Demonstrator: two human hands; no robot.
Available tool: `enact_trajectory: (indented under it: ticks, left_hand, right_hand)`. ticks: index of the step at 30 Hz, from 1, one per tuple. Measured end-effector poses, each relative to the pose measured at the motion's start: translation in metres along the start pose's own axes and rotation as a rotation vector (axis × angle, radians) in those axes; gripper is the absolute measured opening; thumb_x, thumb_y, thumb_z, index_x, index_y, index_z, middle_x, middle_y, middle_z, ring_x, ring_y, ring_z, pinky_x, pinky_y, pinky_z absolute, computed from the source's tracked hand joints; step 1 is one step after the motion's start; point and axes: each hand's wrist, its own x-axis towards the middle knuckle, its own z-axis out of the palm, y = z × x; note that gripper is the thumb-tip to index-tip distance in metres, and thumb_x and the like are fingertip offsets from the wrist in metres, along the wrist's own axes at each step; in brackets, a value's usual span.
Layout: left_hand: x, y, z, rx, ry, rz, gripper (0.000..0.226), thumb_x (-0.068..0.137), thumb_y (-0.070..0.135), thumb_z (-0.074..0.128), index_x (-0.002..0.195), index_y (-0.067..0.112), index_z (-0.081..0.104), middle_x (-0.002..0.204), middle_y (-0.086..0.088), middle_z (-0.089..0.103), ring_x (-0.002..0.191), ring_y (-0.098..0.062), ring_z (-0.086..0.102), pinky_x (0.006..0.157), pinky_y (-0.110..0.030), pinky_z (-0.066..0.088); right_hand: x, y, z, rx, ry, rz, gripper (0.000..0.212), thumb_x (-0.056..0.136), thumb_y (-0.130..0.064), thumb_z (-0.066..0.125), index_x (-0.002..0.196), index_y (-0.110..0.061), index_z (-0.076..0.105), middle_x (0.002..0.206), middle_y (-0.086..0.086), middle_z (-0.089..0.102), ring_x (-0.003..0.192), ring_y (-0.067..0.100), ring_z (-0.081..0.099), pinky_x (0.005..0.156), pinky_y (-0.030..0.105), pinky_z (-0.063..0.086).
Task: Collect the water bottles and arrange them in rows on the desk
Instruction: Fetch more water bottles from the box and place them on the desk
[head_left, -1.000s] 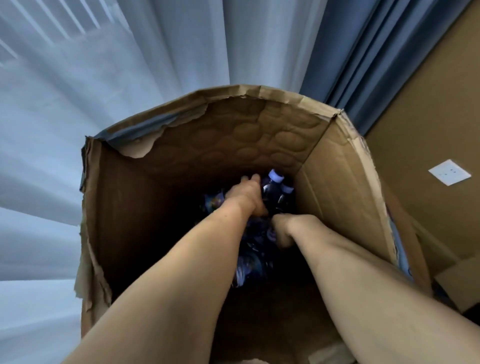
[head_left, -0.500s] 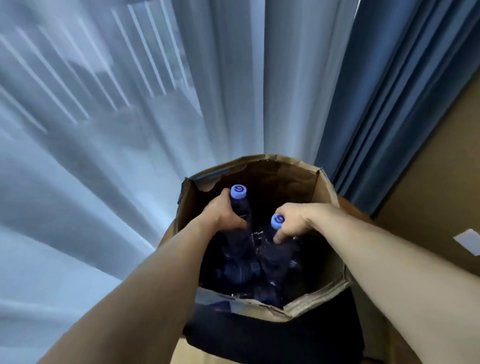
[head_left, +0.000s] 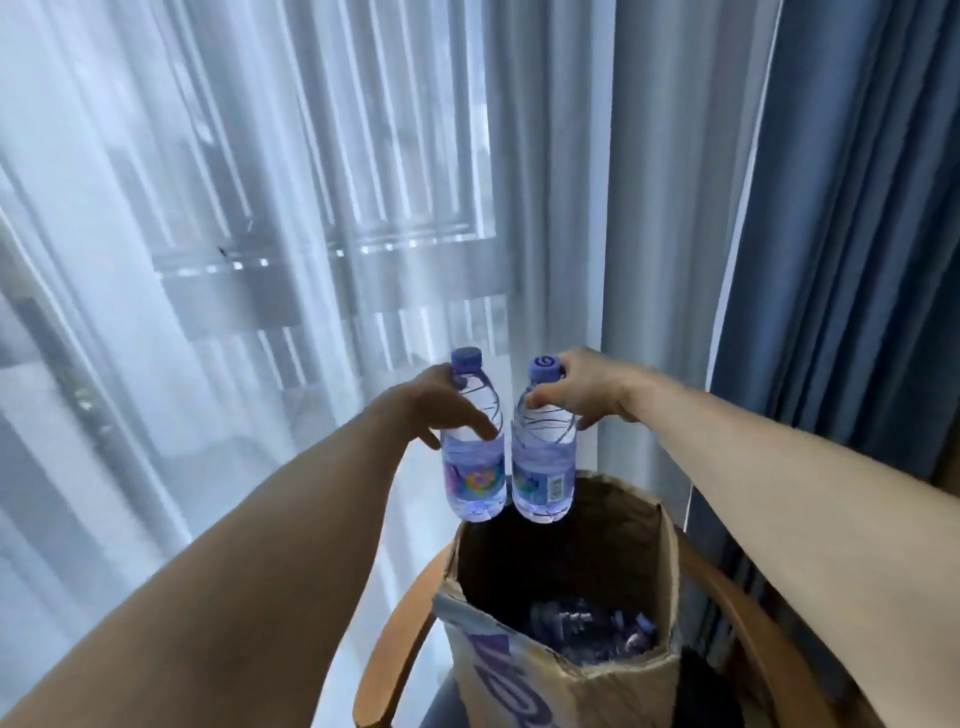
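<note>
- Lowest and closest, under both hands, an open cardboard box (head_left: 613, 696) stands on a chair (head_left: 387, 649) with curved wooden arms.
- Deep inside the box, straight under the right hand's grip, lie more water bottles (head_left: 587, 623); they are dark and I cannot count them.
- Above the far rim of the box, the left hand (head_left: 441, 405) grips the left bottle (head_left: 474, 467). Its fingers are curled round the neck and shoulder, just under the purple cap.
- Just beside it, the right hand (head_left: 592, 389) grips the right bottle (head_left: 544, 467) at the neck, with the thumb on the near side under the cap.
- Both bottles hang upright from the grips, in the air, close side by side. I cannot tell if they touch each other. Their bottoms are a little higher than the rim of the box and do not touch it.
- Beyond the hands hangs a thin white curtain (head_left: 260, 208), and a window frame shows through it.
- To the right of the right hand's grip, further back, hangs a thick blue curtain (head_left: 857, 208).
</note>
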Motion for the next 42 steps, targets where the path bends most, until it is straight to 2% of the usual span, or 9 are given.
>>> enact_trajectory:
  ticks: [5,16,17,18,19,30,34,38,42]
  left_hand:
    - [-0.070,0.004,-0.056,0.020,0.140,-0.043,0.059,0.070,0.012,0.084,0.121,0.015,0.057,0.117,-0.006,0.064,0.106,-0.028,0.061,0.081,-0.044,0.057]
    - [-0.238,-0.086,-0.155,-0.056,0.474,-0.349,0.082,0.058,0.013,0.089,0.127,0.010,0.044,0.129,-0.011,0.054,0.112,-0.033,0.054,0.056,-0.045,0.058]
    - [-0.256,-0.096,-0.162,-0.063,0.525,-0.381,0.086,0.061,0.010,0.088,0.132,0.010,0.039,0.132,-0.010,0.051,0.115,-0.034,0.053,0.058,-0.046,0.057]
    - [-0.274,-0.106,-0.170,-0.068,0.577,-0.411,0.091,0.064,0.008,0.087,0.137,0.012,0.032,0.133,-0.012,0.048,0.116,-0.034,0.051,0.063,-0.049,0.057]
    - [-0.291,-0.115,-0.177,-0.066,0.621,-0.443,0.095,0.066,0.007,0.086,0.140,0.013,0.026,0.133,-0.013,0.047,0.117,-0.035,0.050,0.067,-0.051,0.056]
    - [-0.484,-0.235,-0.250,-0.062,0.824,-0.683,0.101,0.066,0.008,0.086,0.143,0.018,0.021,0.135,-0.016,0.045,0.117,-0.037,0.051,0.077,-0.059,0.055]
    - [-0.558,-0.279,-0.275,-0.088,0.888,-0.747,0.091,0.067,0.008,0.084,0.137,0.025,0.028,0.129,-0.010,0.046,0.109,-0.034,0.055,0.076,-0.053,0.057]
    - [-0.631,-0.323,-0.302,-0.180,0.988,-0.786,0.062,0.080,0.005,0.073,0.125,0.023,0.034,0.092,0.004,0.051,0.079,-0.011,0.054,0.061,-0.023,0.053]
    - [-0.691,-0.362,-0.321,-0.091,1.036,-0.956,0.090,0.070,0.013,0.084,0.138,0.016,0.024,0.126,-0.013,0.049,0.109,-0.032,0.055,0.079,-0.049,0.058]
  right_hand:
    - [-0.027,-0.067,0.010,-0.054,-0.005,-0.144,0.037,0.086,-0.020,0.067,0.118,-0.009,0.053,0.103,0.001,0.051,0.095,0.026,0.055,0.065,0.033,0.055]
    - [-0.079,-0.206,0.114,-0.153,-0.207,-0.365,0.022,0.083,-0.012,0.065,0.101,-0.005,0.054,0.083,0.004,0.051,0.072,0.028,0.052,0.064,0.033,0.048]
    - [-0.086,-0.219,0.127,-0.147,-0.227,-0.390,0.033,0.083,-0.011,0.065,0.086,-0.014,0.032,0.080,0.005,0.048,0.070,0.026,0.048,0.064,0.033,0.047]
    - [-0.088,-0.231,0.141,-0.164,-0.261,-0.396,0.046,0.083,-0.012,0.065,0.122,0.002,0.045,0.081,0.007,0.048,0.072,0.027,0.050,0.067,0.035,0.050]
    - [-0.098,-0.244,0.155,-0.187,-0.271,-0.429,0.017,0.083,-0.013,0.066,0.090,-0.007,0.053,0.085,0.008,0.051,0.076,0.030,0.056,0.072,0.039,0.054]
    - [-0.197,-0.390,0.325,-0.207,-0.419,-0.694,0.016,0.085,-0.015,0.065,0.086,-0.011,0.050,0.108,0.018,0.058,0.092,0.037,0.065,0.078,0.044,0.058]
    - [-0.241,-0.441,0.385,-0.205,-0.481,-0.774,0.014,0.086,-0.014,0.065,0.090,-0.008,0.053,0.108,0.022,0.061,0.094,0.038,0.065,0.077,0.045,0.058]
    - [-0.283,-0.491,0.449,-0.206,-0.540,-0.858,0.021,0.087,-0.017,0.066,0.099,-0.007,0.053,0.104,0.019,0.060,0.092,0.036,0.065,0.074,0.041,0.059]
    - [-0.318,-0.540,0.511,-0.218,-0.603,-0.962,0.012,0.084,-0.016,0.064,0.087,-0.009,0.055,0.092,0.017,0.059,0.081,0.032,0.064,0.071,0.040,0.060]
